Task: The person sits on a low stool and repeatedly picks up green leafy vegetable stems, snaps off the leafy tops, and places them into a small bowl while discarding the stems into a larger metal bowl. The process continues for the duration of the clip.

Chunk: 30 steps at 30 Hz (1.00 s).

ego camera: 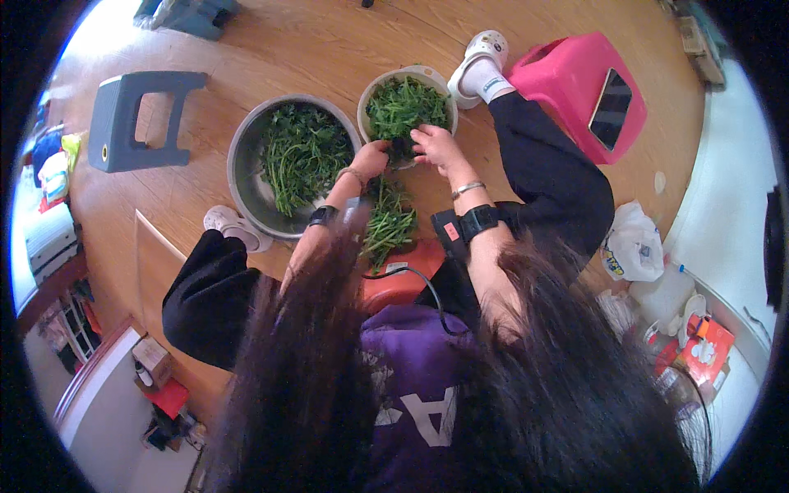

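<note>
My left hand [372,159] is curled around leafy green stalks at the near edge of a pale round basin [453,111]. Just to its right, my right hand [437,148] reaches in, fingertips against the greens; whether they grip any is unclear. Leafy greens [407,108] fill the pale basin. Left of it, a wide metal basin [237,179] holds more leafy greens [299,160] with long stems. A loose bunch of stalks [388,228] lies below my hands, its stem ends towards me, by an orange-red plastic seat [397,289].
A grey-blue plastic stool [117,123] lies on its side at left. On the right, a pink plastic stool [555,80] bears a phone [610,110]. My white clogs [487,46] flank the basins. A white plastic bag [635,240] and clutter sit by the right wall.
</note>
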Tool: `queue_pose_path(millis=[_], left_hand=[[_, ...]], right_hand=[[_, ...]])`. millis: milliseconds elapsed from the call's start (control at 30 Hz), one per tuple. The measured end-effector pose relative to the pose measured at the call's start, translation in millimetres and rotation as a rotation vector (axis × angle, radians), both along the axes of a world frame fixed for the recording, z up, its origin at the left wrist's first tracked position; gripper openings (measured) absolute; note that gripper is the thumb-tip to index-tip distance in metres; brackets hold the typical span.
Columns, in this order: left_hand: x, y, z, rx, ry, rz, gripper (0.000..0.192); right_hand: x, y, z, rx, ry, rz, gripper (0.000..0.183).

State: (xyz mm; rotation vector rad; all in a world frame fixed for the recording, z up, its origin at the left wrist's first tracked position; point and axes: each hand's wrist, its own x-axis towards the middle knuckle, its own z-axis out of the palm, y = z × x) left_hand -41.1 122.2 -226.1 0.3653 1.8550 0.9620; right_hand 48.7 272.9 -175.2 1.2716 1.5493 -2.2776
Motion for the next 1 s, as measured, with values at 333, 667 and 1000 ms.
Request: queue_pose_path(millis=[333, 667, 1000], left_hand=[[48.0, -20.7, -10.1, -0.175, 0.393, -0.115, 0.02], [5.7, 29.0, -7.2, -0.403, 0.376, -0.562, 0.043], [-37.6, 35.1, 5.1, -0.206, 0.468, -0.475, 0.05]], right_hand=[[12.8, 34.2, 184.8, 0.592, 0.419, 0.201, 0.028], [31.6, 90.7, 237.1, 1.07, 0.167, 0.442, 0.028], [43.4, 97.6, 232.9, 1.045, 0.289, 0.384, 0.026]])
